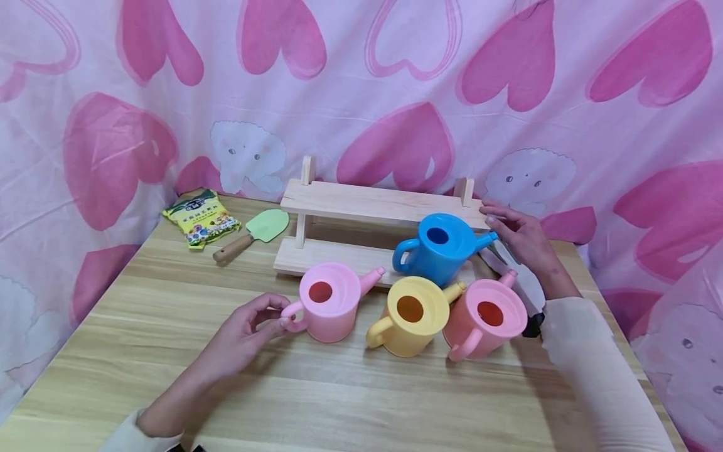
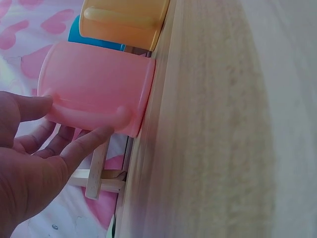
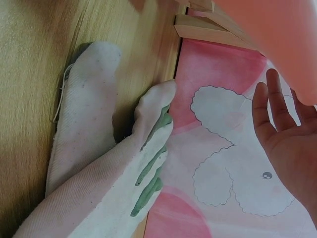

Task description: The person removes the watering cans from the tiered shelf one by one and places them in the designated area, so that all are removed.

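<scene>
In the head view my left hand [image 1: 248, 333] is at the handle of a light pink watering can [image 1: 333, 307], thumb and fingers about it. The left wrist view shows the thumb at one end of that handle and a fingertip at the other. My right hand [image 1: 522, 242] is by the right end of a two-tier wooden shelf [image 1: 384, 202], near the spout of a blue watering can [image 1: 449, 248]. Its fingers look mostly straight in the right wrist view. A yellow watering can [image 1: 415, 320] and a coral pink one [image 1: 488, 320] stand between the hands.
White work gloves [image 3: 89, 99] with green on the fingers lie under the right forearm. A green-bladed trowel [image 1: 268, 225] with a wooden handle and a yellow printed packet [image 1: 202, 218] lie at the table's back left. A pink heart-print curtain [image 1: 350, 94] hangs behind.
</scene>
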A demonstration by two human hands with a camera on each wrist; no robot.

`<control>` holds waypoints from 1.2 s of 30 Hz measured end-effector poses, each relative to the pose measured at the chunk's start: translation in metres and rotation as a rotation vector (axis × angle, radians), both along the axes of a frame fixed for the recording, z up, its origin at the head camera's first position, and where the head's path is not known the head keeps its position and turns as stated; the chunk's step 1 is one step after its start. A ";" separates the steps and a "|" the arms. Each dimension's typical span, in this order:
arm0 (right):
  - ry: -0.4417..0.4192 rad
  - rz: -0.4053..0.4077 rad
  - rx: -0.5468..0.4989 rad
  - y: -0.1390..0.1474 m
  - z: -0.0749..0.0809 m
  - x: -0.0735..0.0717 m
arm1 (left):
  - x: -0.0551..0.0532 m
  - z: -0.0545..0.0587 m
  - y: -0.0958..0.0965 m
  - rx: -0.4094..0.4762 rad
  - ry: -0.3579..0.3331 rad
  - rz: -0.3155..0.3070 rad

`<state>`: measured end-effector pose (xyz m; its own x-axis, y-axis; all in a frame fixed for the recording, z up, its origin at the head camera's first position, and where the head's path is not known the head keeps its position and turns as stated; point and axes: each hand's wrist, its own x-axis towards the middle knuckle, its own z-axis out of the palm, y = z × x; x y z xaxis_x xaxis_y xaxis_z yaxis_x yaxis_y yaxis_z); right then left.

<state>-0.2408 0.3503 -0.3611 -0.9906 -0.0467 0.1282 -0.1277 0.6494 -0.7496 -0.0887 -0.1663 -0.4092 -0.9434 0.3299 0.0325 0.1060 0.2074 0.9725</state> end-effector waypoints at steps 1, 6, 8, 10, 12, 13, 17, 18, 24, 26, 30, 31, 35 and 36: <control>0.000 -0.001 0.001 0.000 0.000 0.000 | 0.000 0.000 0.000 0.000 0.002 -0.004; 0.002 0.001 0.000 0.000 0.000 0.000 | -0.001 -0.002 -0.001 0.019 0.003 -0.026; 0.004 0.004 -0.004 0.000 -0.001 0.000 | -0.001 -0.001 -0.001 0.016 -0.003 -0.029; 0.005 0.004 -0.005 -0.001 -0.001 0.000 | -0.002 -0.001 -0.001 -0.004 -0.005 -0.026; 0.006 0.004 -0.006 -0.001 -0.001 0.000 | -0.002 0.000 -0.001 -0.032 -0.005 -0.018; 0.007 0.005 -0.008 -0.001 -0.001 0.000 | -0.003 0.001 -0.001 -0.046 -0.004 -0.011; 0.001 0.006 -0.010 -0.001 0.000 0.000 | -0.007 0.004 -0.001 -0.090 0.030 0.009; -0.001 0.006 -0.011 -0.001 0.000 0.000 | -0.009 0.006 -0.002 -0.096 0.048 0.011; -0.012 0.009 -0.011 0.002 0.000 -0.002 | -0.022 0.028 0.000 -0.164 0.200 0.031; -0.012 0.009 -0.011 0.002 0.000 -0.002 | -0.027 0.038 0.002 -0.188 0.247 0.033; -0.008 0.007 -0.012 0.000 0.000 -0.001 | -0.042 0.057 0.011 -0.186 0.319 0.006; -0.006 0.007 -0.012 0.000 0.001 -0.001 | -0.046 0.061 0.014 -0.183 0.334 -0.006; 0.001 0.009 -0.013 -0.001 0.001 0.000 | -0.062 0.079 0.027 -0.197 0.381 -0.084; 0.001 0.008 -0.011 -0.001 0.001 0.001 | -0.066 0.083 0.030 -0.214 0.395 -0.105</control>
